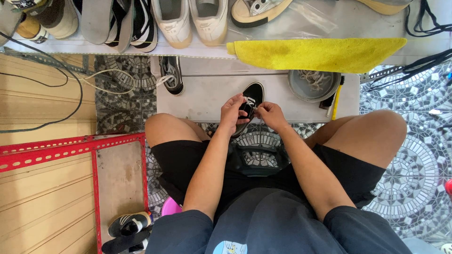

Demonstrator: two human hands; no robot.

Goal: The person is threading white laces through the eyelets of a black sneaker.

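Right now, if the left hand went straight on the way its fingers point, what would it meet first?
The left hand points up and slightly right, already touching the black shoe. Beyond that, probably the grey step, then the yellow cloth, though depth is unclear.

The seated person's left hand (231,112) and right hand (270,115) pinched the white lace of a black canvas shoe with a white sole (248,106) above a grey low bench (197,101), where a round grey metal bowl of laces (314,85) sat beneath a yellow towel (315,53)
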